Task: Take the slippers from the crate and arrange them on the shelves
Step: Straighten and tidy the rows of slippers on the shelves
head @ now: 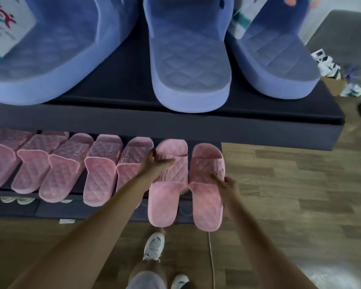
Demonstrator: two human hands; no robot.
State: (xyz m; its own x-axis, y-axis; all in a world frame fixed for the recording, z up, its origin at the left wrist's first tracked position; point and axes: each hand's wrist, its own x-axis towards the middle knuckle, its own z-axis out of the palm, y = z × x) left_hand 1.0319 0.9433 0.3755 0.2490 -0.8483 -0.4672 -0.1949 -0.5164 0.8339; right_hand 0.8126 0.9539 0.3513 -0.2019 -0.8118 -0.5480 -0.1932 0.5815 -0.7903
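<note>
Several pink quilted slippers stand in a row on the middle shelf [204, 197]. The two at the right end stick out past the shelf's front edge. My left hand [154, 161] holds the strap of the second-from-right pink slipper [167, 197], thumb on its left side. My right hand [227, 182] grips the right edge of the rightmost pink slipper [204, 203] near its strap. Three blue slippers [190, 65] sit on the top shelf [133, 119]. The crate is not in view.
A wooden floor [290, 195] spreads to the right of the shelves. At the far right lie a cardboard box [333, 84] with paper tags and a grey seat [346, 34]. My feet in white sneakers [153, 247] stand just in front of the lowest shelf.
</note>
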